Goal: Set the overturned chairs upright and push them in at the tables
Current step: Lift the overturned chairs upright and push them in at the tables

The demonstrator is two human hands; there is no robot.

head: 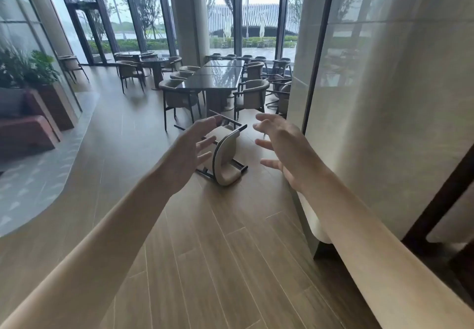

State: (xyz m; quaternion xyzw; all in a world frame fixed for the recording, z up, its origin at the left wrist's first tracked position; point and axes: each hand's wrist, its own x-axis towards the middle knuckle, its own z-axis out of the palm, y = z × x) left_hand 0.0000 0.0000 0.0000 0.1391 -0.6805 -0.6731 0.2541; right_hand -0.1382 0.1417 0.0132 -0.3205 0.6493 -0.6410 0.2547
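Observation:
A beige armchair with a dark frame [225, 159] lies overturned on the wooden floor, its legs pointing toward the long dark table [218, 80] behind it. My left hand [191, 149] is stretched out in front of the chair's left side, fingers spread, holding nothing. My right hand [284, 146] reaches out to the chair's right, fingers spread too, apart from it. A second chair [280, 95] lies tipped over at the table's right, partly hidden by the curtain. Upright chairs [179, 98] stand along the table's sides.
A pale curtain [384, 98] and dark window frame run along the right. A round table with chairs [154, 64] stands further back left. A red sofa [23, 128] and a planter [28, 70] sit at the left. A column [187, 16] rises behind the table.

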